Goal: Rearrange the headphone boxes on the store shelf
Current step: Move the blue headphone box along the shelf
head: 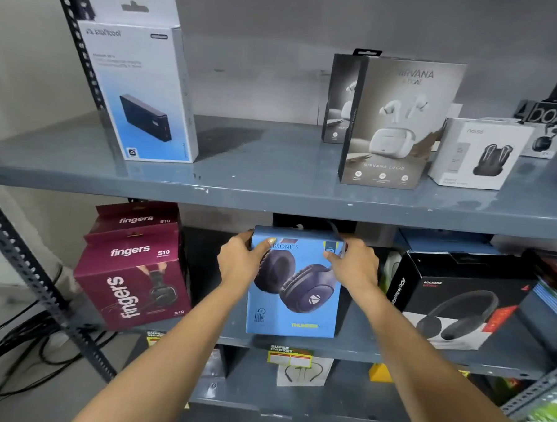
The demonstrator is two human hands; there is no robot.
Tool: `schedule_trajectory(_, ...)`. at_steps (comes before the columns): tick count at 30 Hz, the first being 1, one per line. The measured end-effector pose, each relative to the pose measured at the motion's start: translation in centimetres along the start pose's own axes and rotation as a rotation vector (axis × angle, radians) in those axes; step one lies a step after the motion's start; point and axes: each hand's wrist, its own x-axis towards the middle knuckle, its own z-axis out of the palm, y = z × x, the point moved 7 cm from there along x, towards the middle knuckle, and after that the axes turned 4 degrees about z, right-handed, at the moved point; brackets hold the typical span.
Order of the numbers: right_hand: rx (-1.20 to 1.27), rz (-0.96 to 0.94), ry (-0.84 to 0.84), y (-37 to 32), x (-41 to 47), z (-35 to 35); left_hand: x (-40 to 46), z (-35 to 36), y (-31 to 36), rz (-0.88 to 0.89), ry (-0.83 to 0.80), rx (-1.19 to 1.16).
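A blue headphone box stands upright at the middle of the lower grey shelf. My left hand grips its upper left corner and my right hand grips its upper right corner. To its left stand two maroon "fingers" headphone boxes, one behind the other. To its right a black headphone box lies tilted.
The upper shelf carries a tall white power-bank box at left, two grey earbud boxes and a small white earbud box at right. Perforated steel posts frame the shelf. Cables lie on the floor at left.
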Motion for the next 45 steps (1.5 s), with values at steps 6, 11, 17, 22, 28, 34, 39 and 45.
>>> schedule_trajectory(6, -0.009, -0.085, -0.109, -2.4, -1.5, 0.8, -2.7, -4.5, 0.4, 0.017, 0.062, 0.067)
schedule_trajectory(11, -0.094, -0.090, -0.268, -5.4, -1.8, 3.9, -5.1, -7.7, -0.8, 0.034, 0.141, 0.014)
schedule_trajectory(17, -0.113, -0.185, -0.353, -10.0, -0.9, 8.2, -7.5, -8.2, -3.0, 0.036, 0.235, 0.019)
schedule_trajectory(22, -0.123, -0.268, -0.426, -12.3, -0.1, 11.8, -8.9, -7.4, -5.0, -0.012, 0.270, 0.045)
schedule_trajectory(28, 0.014, -0.248, -0.422, -12.5, 0.8, 14.9, -8.2, -6.7, -6.6, -0.064, 0.260, 0.060)
schedule_trajectory(34, 0.240, -0.228, -0.407, -10.5, 1.2, 15.2, -8.0, -6.4, -6.2, 0.061, 0.304, 0.161)
schedule_trajectory(39, 0.380, -0.208, -0.298, -6.1, 0.6, 11.5, -8.3, -5.8, -3.8, 0.206, 0.422, 0.194)
schedule_trajectory(45, 0.411, -0.207, -0.055, 2.4, -2.6, 2.5, -8.4, 0.9, 2.2, 0.456, 0.236, 0.015)
